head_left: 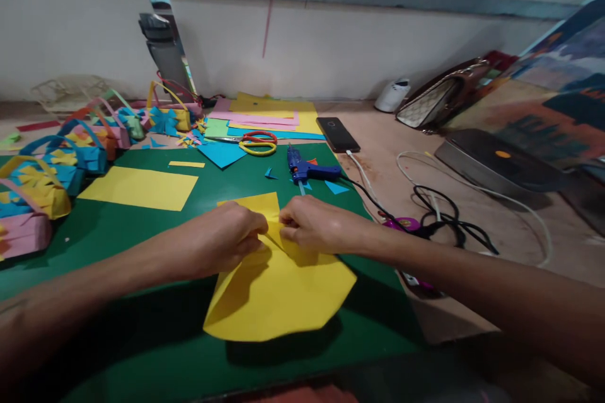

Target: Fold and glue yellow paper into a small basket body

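Both hands are on a yellow paper sheet (283, 302) in the middle of the green mat. My left hand (239, 233) is closed, pinching the paper near its far part. Close beside it, my right hand (312, 223) also pinches the sheet, fingers curled in. Between the hands the paper is creased, and its near part bulges up off the mat. Some of the fingertips are hidden by the knuckles. Just beyond my right hand lies a blue glue gun (307, 168). A flat yellow paper rectangle (139, 187) rests to the left.
Small paper baskets (85, 157) with paper flowers line the left side. Scissors (258, 142) lie on coloured paper (274, 116) at the back. A phone (337, 134) on a cable, tangled black cords (442, 214) and a dark case (491, 167) occupy the right.
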Motion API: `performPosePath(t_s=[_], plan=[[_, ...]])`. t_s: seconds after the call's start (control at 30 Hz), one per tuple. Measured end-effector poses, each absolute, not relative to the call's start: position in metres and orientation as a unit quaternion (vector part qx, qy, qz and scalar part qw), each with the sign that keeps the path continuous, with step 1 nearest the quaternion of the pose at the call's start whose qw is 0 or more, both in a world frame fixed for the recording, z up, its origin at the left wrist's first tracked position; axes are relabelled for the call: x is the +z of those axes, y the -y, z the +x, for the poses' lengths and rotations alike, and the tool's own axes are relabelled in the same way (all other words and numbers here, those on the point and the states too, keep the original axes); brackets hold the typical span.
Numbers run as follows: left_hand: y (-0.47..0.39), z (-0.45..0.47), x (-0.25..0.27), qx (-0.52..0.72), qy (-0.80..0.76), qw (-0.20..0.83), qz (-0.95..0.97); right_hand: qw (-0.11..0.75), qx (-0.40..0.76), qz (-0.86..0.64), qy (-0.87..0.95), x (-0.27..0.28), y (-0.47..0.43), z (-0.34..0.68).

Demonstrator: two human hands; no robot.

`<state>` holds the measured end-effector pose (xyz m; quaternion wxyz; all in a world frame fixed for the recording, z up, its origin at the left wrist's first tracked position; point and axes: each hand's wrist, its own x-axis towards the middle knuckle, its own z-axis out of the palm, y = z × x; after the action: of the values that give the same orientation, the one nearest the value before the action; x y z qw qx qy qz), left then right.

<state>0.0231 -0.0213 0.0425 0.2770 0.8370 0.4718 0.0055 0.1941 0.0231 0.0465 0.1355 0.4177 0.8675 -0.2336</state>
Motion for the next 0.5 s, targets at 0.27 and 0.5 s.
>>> performPosePath(t_s=[0.27, 0.5], plan=[[0.016, 0.024, 0.020, 0.022, -0.461, 0.220, 0.860, 0.050, -0.409, 0.349, -0.842, 0.045, -0.005, 0.204], [0.029, 0.017, 0.007, 0.026, -0.429, 0.151, 0.890, -0.012, -0.434, 0.347, -0.831, 0.035, 0.003, 0.214]])
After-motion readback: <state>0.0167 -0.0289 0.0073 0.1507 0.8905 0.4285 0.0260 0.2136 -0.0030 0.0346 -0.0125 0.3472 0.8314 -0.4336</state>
